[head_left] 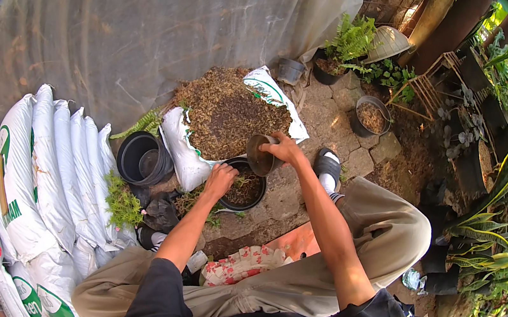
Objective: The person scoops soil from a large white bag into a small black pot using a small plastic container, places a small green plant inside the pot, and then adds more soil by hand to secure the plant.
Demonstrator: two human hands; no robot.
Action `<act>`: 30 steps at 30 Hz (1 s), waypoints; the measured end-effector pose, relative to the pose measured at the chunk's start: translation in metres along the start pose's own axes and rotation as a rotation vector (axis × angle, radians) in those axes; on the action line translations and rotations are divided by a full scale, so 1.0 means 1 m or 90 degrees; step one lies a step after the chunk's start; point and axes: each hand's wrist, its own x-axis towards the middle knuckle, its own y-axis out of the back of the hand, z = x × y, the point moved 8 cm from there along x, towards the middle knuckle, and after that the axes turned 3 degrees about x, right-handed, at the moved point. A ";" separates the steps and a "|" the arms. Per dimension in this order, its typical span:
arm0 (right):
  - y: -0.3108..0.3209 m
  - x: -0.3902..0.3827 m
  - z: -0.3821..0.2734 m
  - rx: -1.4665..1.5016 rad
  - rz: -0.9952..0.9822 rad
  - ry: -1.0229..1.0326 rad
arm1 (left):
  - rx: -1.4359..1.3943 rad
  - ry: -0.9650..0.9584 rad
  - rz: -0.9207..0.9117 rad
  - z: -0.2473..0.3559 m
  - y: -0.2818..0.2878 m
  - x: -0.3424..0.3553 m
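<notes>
On the left, white sacks (pixel 68 160) are leaning in a row, and the near ones are running out of view. Just right of them, black pots (pixel 138 159) are standing in a stack. The left hand (pixel 220 180) is reaching to the big pot's left rim; its fingers are curling down, but I cannot tell if they are gripping anything. The big pot (pixel 236 209) is sitting just near of the soil (pixel 228 107), with a green plant (pixel 239 188) showing inside. The right hand (pixel 285 150) is gripping the small pot (pixel 259 159) and holding it tipped over the big pot's far right side. I think the hands are potting the plant, and the next move seems to be calling for careful tipping. The small pot is hiding part of the big pot, and its own inside is looking too dark to make out.
</notes>
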 end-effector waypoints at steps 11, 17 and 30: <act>0.006 -0.002 -0.001 0.251 -0.060 -0.028 | -0.009 0.030 0.031 -0.009 0.003 -0.013; 0.040 0.020 -0.017 0.375 0.150 0.070 | -0.105 0.093 0.028 -0.020 -0.008 -0.014; 0.005 0.038 -0.041 -0.022 0.463 0.019 | -0.186 0.239 0.047 -0.018 -0.001 -0.017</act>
